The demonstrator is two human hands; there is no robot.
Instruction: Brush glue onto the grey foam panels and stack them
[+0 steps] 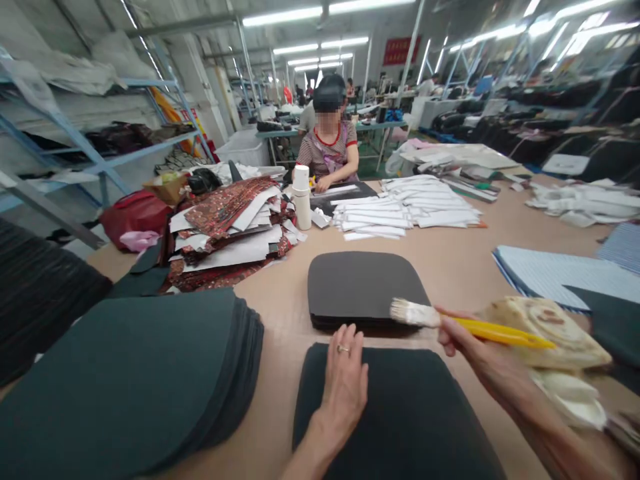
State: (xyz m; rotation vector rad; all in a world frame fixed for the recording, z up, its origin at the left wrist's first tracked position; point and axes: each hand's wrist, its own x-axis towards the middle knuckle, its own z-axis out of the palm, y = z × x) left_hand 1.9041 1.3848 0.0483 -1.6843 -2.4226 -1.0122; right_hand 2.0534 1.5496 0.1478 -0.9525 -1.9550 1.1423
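Observation:
My left hand (345, 380) lies with its fingers stretched out on a dark green rounded panel (410, 407) in front of me. Between thumb and fingers, my right hand (463, 340) grips a yellow-handled paintbrush (417, 312). The brush's pale bristles hover at or over the right front corner of a stack of dark grey panels (365, 283); whether they touch it I cannot tell. At the left stands a thick stack of dark green panels (150, 360). A glue-crusted, cream-coloured container (550, 330) sits beyond my right wrist.
Patterned red and white sheets (230, 233) are piled at the back left, beside a white bottle (302, 200). Across the table (280, 293), a co-worker (330, 143) handles pieces near bundles of white strips (405, 207). Striped blue fabric (560, 273) lies at the right.

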